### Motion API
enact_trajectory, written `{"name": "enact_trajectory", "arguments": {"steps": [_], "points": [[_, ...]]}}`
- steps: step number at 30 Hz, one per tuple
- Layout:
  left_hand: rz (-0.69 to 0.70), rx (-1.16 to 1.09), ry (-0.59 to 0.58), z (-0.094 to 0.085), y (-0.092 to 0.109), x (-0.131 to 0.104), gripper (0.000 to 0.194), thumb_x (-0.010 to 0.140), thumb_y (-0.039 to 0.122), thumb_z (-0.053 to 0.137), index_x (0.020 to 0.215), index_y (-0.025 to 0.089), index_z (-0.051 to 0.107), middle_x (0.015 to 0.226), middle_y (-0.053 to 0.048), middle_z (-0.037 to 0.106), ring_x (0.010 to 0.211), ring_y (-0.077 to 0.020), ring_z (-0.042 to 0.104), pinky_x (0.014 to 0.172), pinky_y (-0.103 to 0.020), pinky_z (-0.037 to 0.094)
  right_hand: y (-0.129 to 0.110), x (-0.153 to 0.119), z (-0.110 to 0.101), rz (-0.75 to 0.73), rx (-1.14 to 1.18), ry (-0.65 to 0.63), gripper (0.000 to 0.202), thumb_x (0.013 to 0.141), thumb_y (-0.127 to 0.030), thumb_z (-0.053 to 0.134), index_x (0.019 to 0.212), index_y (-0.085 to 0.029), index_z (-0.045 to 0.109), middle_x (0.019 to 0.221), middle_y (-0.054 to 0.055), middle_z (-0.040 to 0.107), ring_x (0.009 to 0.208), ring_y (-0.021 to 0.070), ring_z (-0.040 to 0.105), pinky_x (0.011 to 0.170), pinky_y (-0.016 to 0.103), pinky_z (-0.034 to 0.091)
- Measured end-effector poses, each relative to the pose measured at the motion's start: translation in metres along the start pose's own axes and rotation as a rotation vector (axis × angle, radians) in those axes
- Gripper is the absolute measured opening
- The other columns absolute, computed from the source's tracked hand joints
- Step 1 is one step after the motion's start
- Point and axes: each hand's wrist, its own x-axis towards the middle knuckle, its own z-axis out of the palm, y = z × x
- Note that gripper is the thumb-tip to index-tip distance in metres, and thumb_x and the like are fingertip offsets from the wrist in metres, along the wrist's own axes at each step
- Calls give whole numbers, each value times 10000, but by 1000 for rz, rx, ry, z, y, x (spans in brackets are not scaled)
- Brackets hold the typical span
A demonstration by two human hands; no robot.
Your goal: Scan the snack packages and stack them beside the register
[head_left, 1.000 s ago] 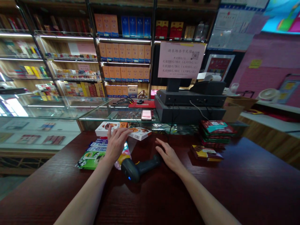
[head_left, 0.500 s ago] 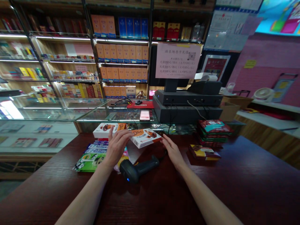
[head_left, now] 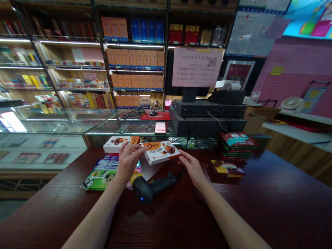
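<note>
Both my hands hold a white and orange Dove chocolate box [head_left: 163, 152] by its two ends, tilted slightly above the table. My left hand [head_left: 127, 164] pinches its left end, and my right hand [head_left: 192, 169] has thumb and fingers on the right corner. Beneath the box lies a black barcode scanner [head_left: 153, 186] with a blue light. A second Dove box [head_left: 118, 142] rests behind my left hand. Beside that hand are green panda snack packs [head_left: 100, 178] and a pink and yellow pack [head_left: 138, 170], partly covered by the scanner.
Yellow and brown packs [head_left: 226, 168] and a stack of red and teal packs [head_left: 237, 143] stand to the right on the dark wooden table [head_left: 166, 224]. Behind are a glass counter [head_left: 116, 126], a register base [head_left: 207, 117] and a monitor with a paper sign [head_left: 197, 67].
The Dove box has turned over or around, so its lettering now reads upright towards me. My right fingers have closed onto its right corner.
</note>
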Motion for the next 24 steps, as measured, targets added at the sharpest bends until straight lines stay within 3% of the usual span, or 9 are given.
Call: {"name": "enact_trajectory", "arguments": {"steps": [7, 13, 17, 24], "points": [[-71, -134, -161, 5, 0, -3, 306, 991, 247, 497, 1268, 277, 624, 1162, -21, 731, 1057, -153, 679, 1170, -432, 333, 0, 1, 1, -17, 28, 35, 562, 726, -394, 782, 1252, -220, 688, 1228, 52, 725, 1104, 252, 667, 1019, 427, 505], [-373, -355, -257, 9, 7, -4, 407, 974, 363, 484, 1363, 259, 542, 1383, -43, 625, 1304, -202, 556, 1136, -406, 411, 1, 2, 2, -37, 68, 29, 580, 736, -380, 781, 1283, -225, 665, 1208, 54, 733, 1148, 249, 652, 1064, 430, 472], [-486, -483, -277, 11, 9, -4, 480, 911, 411, 578, 1358, 243, 532, 1382, -61, 624, 1298, -225, 567, 1127, -416, 427, 3, 3, 1, -50, 77, 39, 574, 730, -376, 788, 1272, -227, 670, 1225, 62, 723, 1150, 251, 647, 1060, 432, 475], [-613, -689, -292, 14, 9, -4, 489, 853, 356, 638, 1320, 236, 558, 1327, -67, 662, 1253, -239, 608, 1122, -445, 439, 5, 2, 2, -26, 159, 52, 559, 738, -348, 778, 1272, -224, 668, 1222, 56, 723, 1112, 240, 661, 1052, 426, 480]]}}
